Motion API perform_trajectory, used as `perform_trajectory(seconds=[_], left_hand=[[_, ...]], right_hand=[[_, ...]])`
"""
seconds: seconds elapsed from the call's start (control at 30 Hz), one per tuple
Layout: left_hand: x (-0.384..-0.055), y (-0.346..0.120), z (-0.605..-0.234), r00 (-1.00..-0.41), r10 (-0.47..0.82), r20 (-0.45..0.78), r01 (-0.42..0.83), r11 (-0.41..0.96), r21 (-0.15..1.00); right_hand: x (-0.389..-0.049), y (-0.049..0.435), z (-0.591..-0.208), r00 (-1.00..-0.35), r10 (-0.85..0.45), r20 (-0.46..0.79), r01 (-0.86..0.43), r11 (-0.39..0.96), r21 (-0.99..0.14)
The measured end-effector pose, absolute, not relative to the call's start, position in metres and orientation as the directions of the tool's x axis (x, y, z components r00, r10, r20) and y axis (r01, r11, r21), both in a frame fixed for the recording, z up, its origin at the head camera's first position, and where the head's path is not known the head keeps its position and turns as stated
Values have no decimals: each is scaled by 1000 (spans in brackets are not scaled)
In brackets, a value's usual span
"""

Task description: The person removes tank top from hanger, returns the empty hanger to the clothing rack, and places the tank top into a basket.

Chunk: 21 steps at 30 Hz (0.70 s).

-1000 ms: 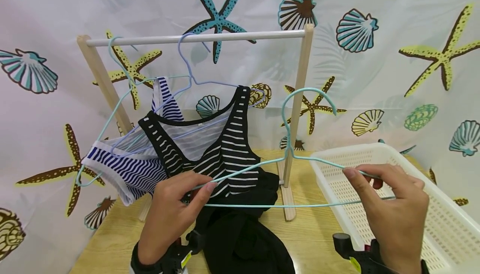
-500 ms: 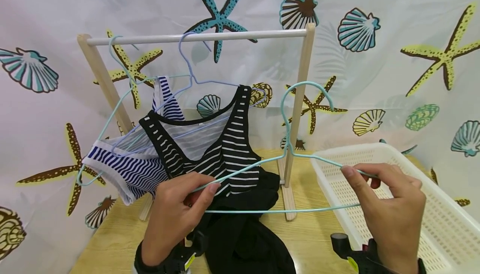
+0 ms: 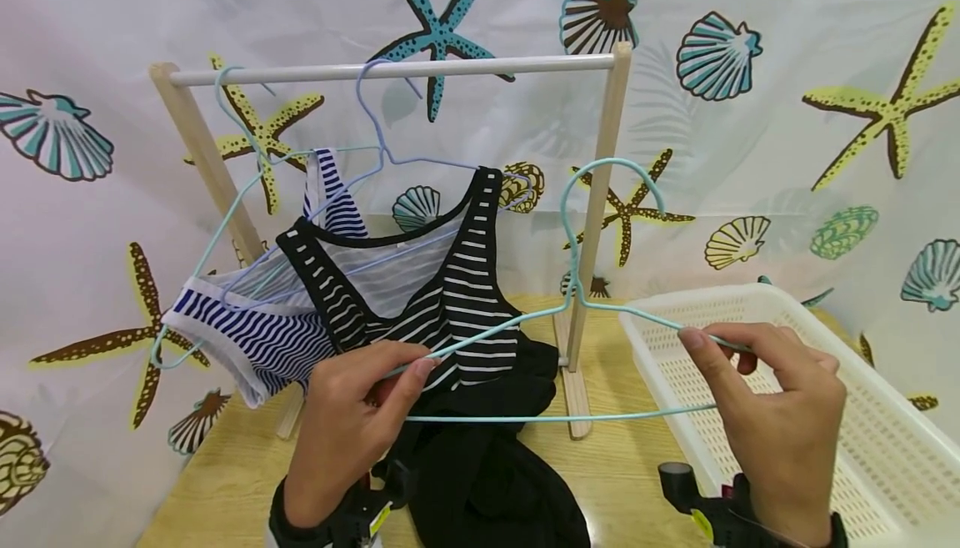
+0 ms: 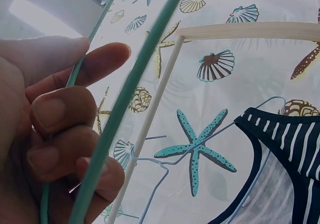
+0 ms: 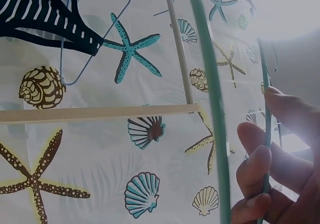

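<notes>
A mint-green clothes hanger (image 3: 487, 333) is held up between both hands in the head view, its hook pointing upward. My left hand (image 3: 348, 423) pinches the left shoulder of the hanger between thumb and forefinger. On the other shoulder, my right hand (image 3: 780, 414) grips in the same way. The hanger's bottom bar runs between the two hands. Behind the hanger hangs a black-and-white striped tank top (image 3: 480, 298) on a lilac hanger (image 3: 367, 114). In the left wrist view, the green hanger bar (image 4: 125, 104) passes close before the curled fingers.
A wooden rack with a white rod (image 3: 495, 67) stands behind. Blue-and-white striped underpants (image 3: 255, 339) hang at left on another mint hanger (image 3: 225, 223). Black fabric (image 3: 495, 481) lies on the wooden table (image 3: 225, 481). At right sits a white perforated basket (image 3: 705, 306).
The green hanger has tipped slightly, its hook a little lower to the left and higher up in view. My right hand has shifted slightly left; both grips stay the same.
</notes>
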State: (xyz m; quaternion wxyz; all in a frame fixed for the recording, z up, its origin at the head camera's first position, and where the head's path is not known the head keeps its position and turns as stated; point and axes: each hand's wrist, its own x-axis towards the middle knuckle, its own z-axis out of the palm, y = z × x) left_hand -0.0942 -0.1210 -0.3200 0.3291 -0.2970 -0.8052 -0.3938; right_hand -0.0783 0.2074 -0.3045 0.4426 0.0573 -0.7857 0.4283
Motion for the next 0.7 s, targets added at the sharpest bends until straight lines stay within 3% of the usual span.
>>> perform_trajectory(seconds=[0.33, 0.7], left_hand=[[-93, -122, -320, -600, 194, 776, 735, 518, 438], [-95, -126, -319, -576, 191, 795, 748, 515, 418]], right_hand=[[-80, 209, -303, -638, 269, 722, -460, 619, -637], [-82, 209, -303, -637, 288, 715, -453, 611, -649]])
